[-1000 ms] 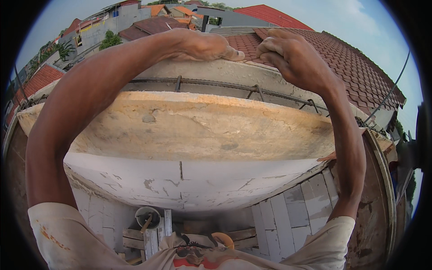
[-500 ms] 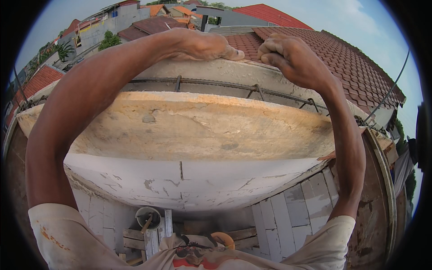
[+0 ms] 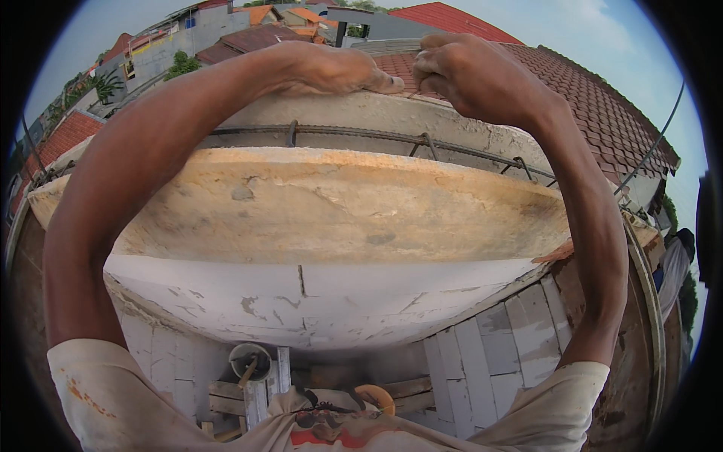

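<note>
Both arms reach over a long yellowish board (image 3: 361, 203) to the pale rough wall face (image 3: 301, 113) behind it. My left hand (image 3: 346, 71) lies along that wall's top edge, thumb pointing right and fingers closed; what they pinch, if anything, is hidden. A short gap away, my right hand (image 3: 471, 75) is raised slightly above the same edge, fingers curled into a pinch. A faint thin line seems to run between the hands, too fine to identify. Ribbed steel bars (image 3: 361, 134) with bent ties (image 3: 429, 145) run in the trough between board and wall.
Below the board is a white block wall (image 3: 226, 290). Far down stand a bucket (image 3: 249, 361) with a wooden-handled tool and some planks (image 3: 413, 403). Tiled roofs (image 3: 595, 109) lie beyond. At the right edge hangs a grey cloth (image 3: 674, 267).
My right hand has lifted and moved slightly away from the wall's edge, its forearm shifting right. The left hand has barely moved.
</note>
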{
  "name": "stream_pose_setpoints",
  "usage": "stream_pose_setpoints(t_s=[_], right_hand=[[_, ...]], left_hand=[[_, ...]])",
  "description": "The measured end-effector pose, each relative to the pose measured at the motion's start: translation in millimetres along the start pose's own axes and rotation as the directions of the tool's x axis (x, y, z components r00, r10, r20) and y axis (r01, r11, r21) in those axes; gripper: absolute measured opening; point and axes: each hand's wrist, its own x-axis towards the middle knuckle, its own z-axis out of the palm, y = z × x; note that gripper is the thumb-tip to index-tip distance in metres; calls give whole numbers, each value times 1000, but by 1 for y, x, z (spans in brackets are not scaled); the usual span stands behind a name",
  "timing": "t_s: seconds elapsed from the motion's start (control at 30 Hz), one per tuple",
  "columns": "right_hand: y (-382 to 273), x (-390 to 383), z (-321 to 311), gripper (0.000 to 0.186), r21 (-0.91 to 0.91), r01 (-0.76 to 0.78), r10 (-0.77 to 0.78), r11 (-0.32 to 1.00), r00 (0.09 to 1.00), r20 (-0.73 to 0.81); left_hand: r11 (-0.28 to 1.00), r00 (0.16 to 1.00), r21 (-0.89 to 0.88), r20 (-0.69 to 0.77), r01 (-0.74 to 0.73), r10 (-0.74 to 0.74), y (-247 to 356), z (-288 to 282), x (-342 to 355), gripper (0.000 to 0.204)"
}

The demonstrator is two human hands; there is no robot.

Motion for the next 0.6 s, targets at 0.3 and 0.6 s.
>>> stream_pose_setpoints(t_s=[0.3, 0.6], right_hand=[[0, 2, 17, 18, -31, 60, -62, 998, 995, -72], [3, 11, -6, 12, 189, 8, -28, 982, 995, 100]], left_hand=[[994, 994, -42, -28, -106, 104, -8, 0, 0, 69], [1000, 999, 10, -31, 24, -24, -5, -2, -2, 63]])
